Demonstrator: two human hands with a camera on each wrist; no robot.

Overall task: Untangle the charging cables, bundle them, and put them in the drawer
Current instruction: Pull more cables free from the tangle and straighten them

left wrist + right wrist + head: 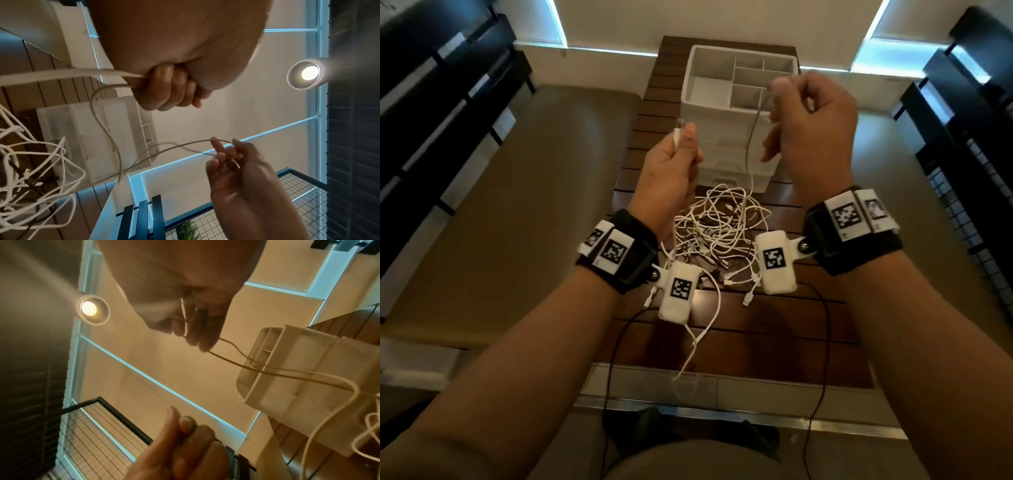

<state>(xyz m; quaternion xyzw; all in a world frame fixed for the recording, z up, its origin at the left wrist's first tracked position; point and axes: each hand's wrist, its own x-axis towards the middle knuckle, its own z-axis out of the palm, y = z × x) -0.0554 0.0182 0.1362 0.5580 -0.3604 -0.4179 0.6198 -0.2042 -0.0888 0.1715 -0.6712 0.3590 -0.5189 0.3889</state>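
A tangle of white charging cables [717,236] lies on the dark slatted wooden table [750,329], between my wrists. My left hand [681,150] is raised above the pile, fingers curled round a white cable [115,76] with its plug end poking out at the thumb. My right hand [787,99] is held higher and pinches a thin stretch of the same white cable [751,137], which hangs down into the pile. The white drawer unit [739,113] stands behind the tangle; its drawers [732,176] look closed.
The drawer unit's top is an open tray with several empty compartments [750,73]. A brown padded bench [527,192] runs along the left of the table. Dark shelving [969,113] stands at both sides. One cable hangs over the table's near edge [690,359].
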